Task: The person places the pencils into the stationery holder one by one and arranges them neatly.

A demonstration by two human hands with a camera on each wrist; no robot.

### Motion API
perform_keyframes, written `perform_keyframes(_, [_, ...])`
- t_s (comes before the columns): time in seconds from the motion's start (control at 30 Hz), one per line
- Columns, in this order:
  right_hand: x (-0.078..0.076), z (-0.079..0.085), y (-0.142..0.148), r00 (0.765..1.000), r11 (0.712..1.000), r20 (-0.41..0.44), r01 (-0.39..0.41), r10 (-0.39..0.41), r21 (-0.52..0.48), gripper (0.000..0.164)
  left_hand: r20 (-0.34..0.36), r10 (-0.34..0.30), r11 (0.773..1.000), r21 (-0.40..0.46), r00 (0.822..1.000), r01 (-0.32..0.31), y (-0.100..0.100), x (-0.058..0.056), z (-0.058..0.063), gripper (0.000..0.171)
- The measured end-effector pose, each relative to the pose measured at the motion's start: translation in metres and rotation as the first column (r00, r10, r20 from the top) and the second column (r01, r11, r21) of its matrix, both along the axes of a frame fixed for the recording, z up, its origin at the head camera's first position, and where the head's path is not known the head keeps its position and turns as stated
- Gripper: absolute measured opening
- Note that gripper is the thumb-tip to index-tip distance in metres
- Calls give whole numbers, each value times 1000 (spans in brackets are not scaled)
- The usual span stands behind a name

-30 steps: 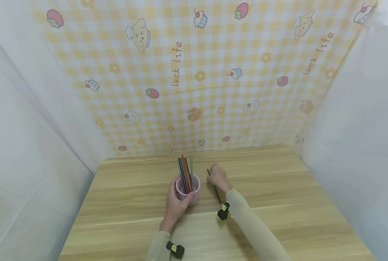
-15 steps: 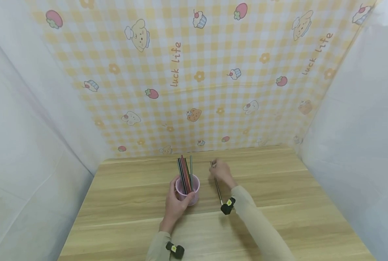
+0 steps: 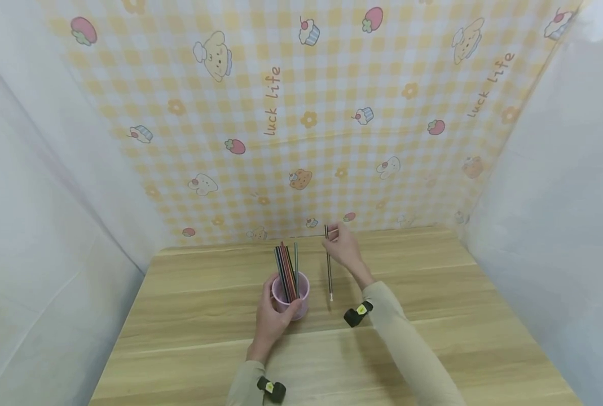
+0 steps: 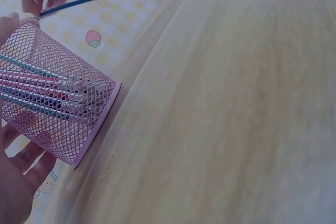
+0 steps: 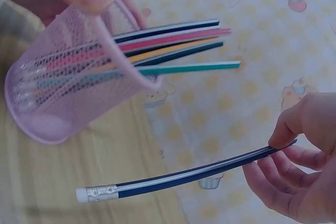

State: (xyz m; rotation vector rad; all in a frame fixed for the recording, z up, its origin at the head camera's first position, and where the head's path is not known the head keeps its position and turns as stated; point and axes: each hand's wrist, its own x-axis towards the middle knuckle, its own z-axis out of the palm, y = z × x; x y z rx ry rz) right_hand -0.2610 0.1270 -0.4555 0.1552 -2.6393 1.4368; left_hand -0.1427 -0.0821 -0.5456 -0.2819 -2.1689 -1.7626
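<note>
A pink mesh pencil cup [image 3: 301, 310] stands on the table, and my left hand [image 3: 273, 318] grips it round its side, thumb at the near rim. Several striped pencils [image 5: 178, 40] lean inside it, in red, orange, green and dark colours; through the mesh in the right wrist view their eraser ends lie at the bottom. To the right of the cup, my right hand [image 3: 343, 246] pinches a dark striped pencil [image 5: 194, 174] near its far end. That pencil hangs nearly upright, its white eraser end [image 5: 81, 195] pointing down, apart from the cup.
The wood-grain table [image 3: 189, 316] ends at a checked, cartoon-printed cloth [image 3: 301, 141] behind. White sheets [image 3: 550, 186] close off both sides. A small black camera [image 3: 358, 313] sits on each wrist.
My right hand has lifted the dark pencil up and away toward the back, turning it from slanted to nearly upright. My left hand and the cup have stayed put.
</note>
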Motion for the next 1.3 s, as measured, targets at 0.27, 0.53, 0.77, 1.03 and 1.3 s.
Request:
perform_keyframes(0.27, [5, 21, -6, 995, 999, -91, -32, 29, -30, 37, 12, -4, 1000, 5, 1000, 4, -1, 0, 0, 81])
perform_keyframes(0.53, [16, 45, -21, 989, 990, -147, -47, 27, -133, 37, 8, -12, 1000, 1, 1000, 12, -1, 1, 1, 81])
perform_keyframes(0.77, [20, 42, -36, 963, 978, -266, -86, 34, -188, 32, -5, -5, 1000, -1, 1000, 5, 0, 1, 1, 80])
perform_keyframes(1.03, [24, 23, -49, 959, 978, -276, -110, 58, -176, 28, -25, 0, 1000, -4, 1000, 0, 0, 1, 0, 81])
perform_keyframes(1.3, [27, -1, -56, 962, 983, -249, -145, 112, -117, 28, -22, 6, 1000, -1, 1000, -6, 0, 1, 0, 80])
